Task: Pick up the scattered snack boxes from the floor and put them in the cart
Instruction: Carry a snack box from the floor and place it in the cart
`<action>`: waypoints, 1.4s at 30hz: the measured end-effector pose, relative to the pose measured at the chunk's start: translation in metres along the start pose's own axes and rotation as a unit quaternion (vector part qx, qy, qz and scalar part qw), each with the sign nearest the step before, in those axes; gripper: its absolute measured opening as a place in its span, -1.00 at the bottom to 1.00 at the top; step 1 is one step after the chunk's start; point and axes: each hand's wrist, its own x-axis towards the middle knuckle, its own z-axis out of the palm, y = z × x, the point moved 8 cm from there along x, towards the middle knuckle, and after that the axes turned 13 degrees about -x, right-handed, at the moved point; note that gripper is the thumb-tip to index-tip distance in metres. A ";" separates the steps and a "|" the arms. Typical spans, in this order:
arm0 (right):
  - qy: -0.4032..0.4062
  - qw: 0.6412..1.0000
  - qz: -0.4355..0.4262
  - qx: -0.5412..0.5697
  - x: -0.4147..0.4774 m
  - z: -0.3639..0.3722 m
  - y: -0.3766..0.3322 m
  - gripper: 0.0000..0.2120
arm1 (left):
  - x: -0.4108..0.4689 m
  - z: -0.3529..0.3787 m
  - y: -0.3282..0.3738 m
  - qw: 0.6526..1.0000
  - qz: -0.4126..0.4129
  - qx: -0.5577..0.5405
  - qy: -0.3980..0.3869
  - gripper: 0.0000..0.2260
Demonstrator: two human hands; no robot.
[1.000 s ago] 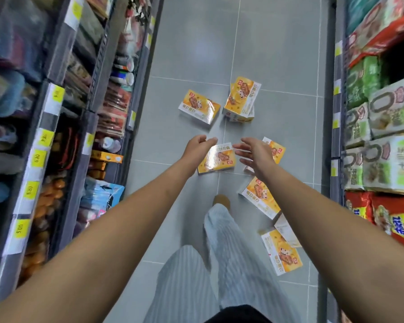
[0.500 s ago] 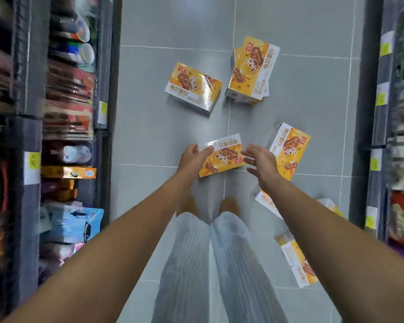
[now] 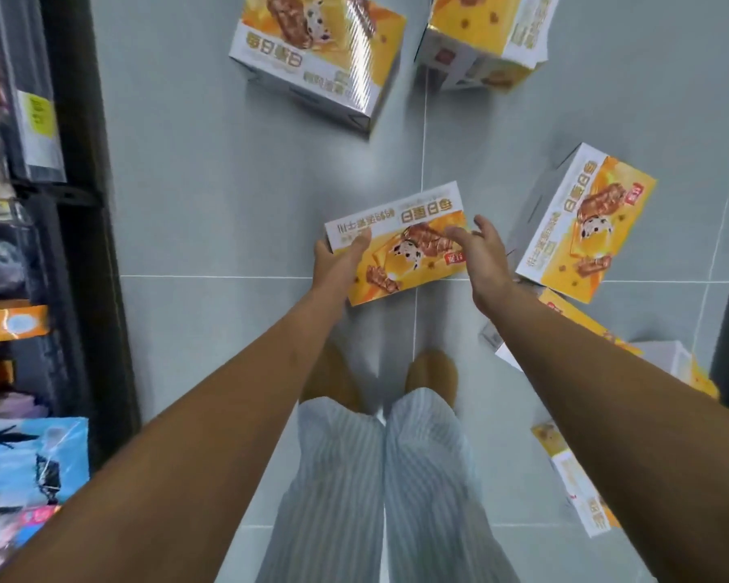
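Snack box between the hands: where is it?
Head view, centre: the snack box is ahead of the feet, between the left hand gripping its left end and the right hand; another box lies right of it.

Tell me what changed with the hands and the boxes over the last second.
Both hands came down to the middle yellow-and-white cardboard snack box. The left hand grips its left end, thumb on top; the right hand has reached its right edge, fingers spread. The other yellow boxes lie where they were on the grey tiled floor.

We are standing in a shop aisle: dark metal shelving (image 3: 81,246) is carrying packaged goods and yellow paper price tags (image 3: 39,115).
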 end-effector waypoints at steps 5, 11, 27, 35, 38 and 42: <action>-0.012 0.997 -0.002 -0.081 0.058 0.021 0.022 -0.14 | 0.045 0.002 -0.032 0.999 -0.031 -0.017 0.011 -0.47; -0.040 0.995 0.008 -0.087 0.105 0.030 0.046 -0.06 | 0.088 0.010 -0.051 0.996 -0.042 -0.068 0.025 -0.55; -0.061 0.996 -0.011 -0.069 0.079 0.003 0.044 -0.31 | 0.025 0.005 -0.044 0.994 -0.088 -0.069 0.008 -0.52; -0.045 0.998 -0.031 -0.035 -0.029 -0.046 -0.010 -0.52 | -0.084 -0.006 0.019 0.996 -0.072 -0.056 -0.016 -0.53; -0.050 0.997 -0.048 -0.016 -0.077 -0.057 -0.034 -0.57 | -0.127 -0.020 0.049 0.997 -0.051 -0.044 -0.021 -0.53; -0.061 0.996 -0.060 -0.004 -0.138 -0.065 -0.061 -0.42 | -0.183 -0.044 0.092 0.998 -0.015 -0.046 -0.038 -0.53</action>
